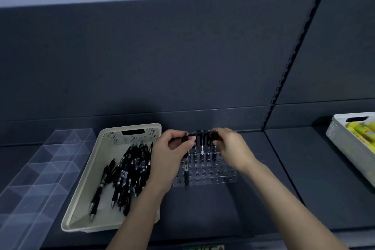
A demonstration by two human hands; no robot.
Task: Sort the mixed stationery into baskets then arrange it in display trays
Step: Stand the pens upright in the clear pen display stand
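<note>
A cream basket [129, 134] on the dark shelf holds a pile of black pens [129, 170]. To its right stands a clear acrylic pen stand [215, 178] with rows of holes; several black pens [202, 144] stand upright in its back row, and one more [186, 176] stands near its front left. My left hand [172, 158] pinches the top of a black pen over the stand's left side. Over the stand's back right, my right hand [229, 146] pinches the top of another upright pen.
A clear compartmented display tray [40, 178] lies at the left of the shelf. A white basket [341, 128] with yellow items sits at the far right. A dark back panel rises behind, with a slotted upright post [284, 79].
</note>
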